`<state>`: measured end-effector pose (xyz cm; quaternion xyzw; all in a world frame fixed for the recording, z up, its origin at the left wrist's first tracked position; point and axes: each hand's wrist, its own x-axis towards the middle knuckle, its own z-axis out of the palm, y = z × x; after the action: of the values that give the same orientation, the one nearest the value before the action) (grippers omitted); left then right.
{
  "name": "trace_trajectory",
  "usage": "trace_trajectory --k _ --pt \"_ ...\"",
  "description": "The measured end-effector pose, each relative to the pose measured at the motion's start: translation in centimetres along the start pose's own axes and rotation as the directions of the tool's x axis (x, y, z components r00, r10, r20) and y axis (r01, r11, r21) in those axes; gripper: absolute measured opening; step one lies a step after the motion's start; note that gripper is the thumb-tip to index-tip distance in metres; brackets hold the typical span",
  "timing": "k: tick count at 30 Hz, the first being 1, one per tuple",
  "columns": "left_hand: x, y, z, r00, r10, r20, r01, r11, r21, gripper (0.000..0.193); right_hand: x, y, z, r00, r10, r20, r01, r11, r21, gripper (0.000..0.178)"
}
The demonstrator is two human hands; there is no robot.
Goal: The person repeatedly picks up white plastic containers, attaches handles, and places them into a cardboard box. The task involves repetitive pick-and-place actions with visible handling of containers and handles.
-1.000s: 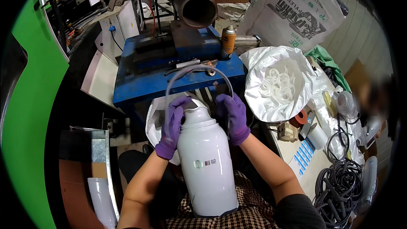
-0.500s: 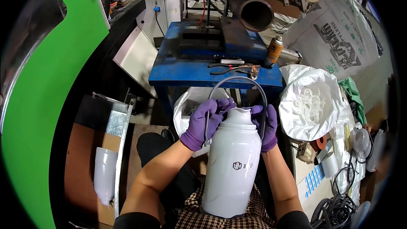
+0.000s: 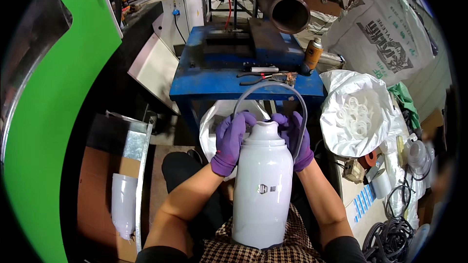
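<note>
A glossy white vacuum flask [image 3: 263,190] stands upright, slightly tilted, against my lap, its spout at the top. Its grey carrying handle [image 3: 273,84] arches up over the neck. In a purple glove, my left hand [image 3: 230,141] curls its fingers against the left side of the neck, near the handle's left arm. Opposite it, my right hand [image 3: 296,141], gloved alike, grips the flask top at the right, with the handle's right arm running across it. The fingertips meet around the mouth, partly hiding what lies there.
Ahead is a blue metal bench [image 3: 190,80] with pliers [image 3: 265,78] and an orange spray can [image 3: 312,56]. At right a white bag [image 3: 336,139] holds clear plastic rings, near coiled black cable [image 3: 387,241]. Another white flask body [image 3: 124,204] lies in a box at left.
The flask has shifted slightly left and turned, so its mark now sits further left. Both hands moved with it, and their fingers closed in over the mouth.
</note>
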<state>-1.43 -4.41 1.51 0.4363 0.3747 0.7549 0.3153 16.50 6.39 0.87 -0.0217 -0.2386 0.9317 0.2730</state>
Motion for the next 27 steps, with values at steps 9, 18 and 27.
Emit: trace_trajectory --k 9,18,27 --pt "1.0 1.5 -1.2 0.942 -0.035 0.334 0.168 0.909 -0.381 0.044 -1.9 -0.2 3.4 0.990 0.024 -0.142 -0.047 0.986 -0.161 0.061" --pt "-8.9 9.7 -1.5 0.742 0.323 0.587 -0.643 0.591 0.487 0.031 -14.1 -12.3 2.3 0.713 -0.649 -0.266 0.130 0.495 -0.859 0.026" --pt "-34.0 4.4 -43.5 0.486 0.129 -0.864 0.478 0.789 0.386 0.051 -44.1 -33.7 -10.6 0.390 -0.918 0.072 -0.844 -0.387 -0.371 0.035"
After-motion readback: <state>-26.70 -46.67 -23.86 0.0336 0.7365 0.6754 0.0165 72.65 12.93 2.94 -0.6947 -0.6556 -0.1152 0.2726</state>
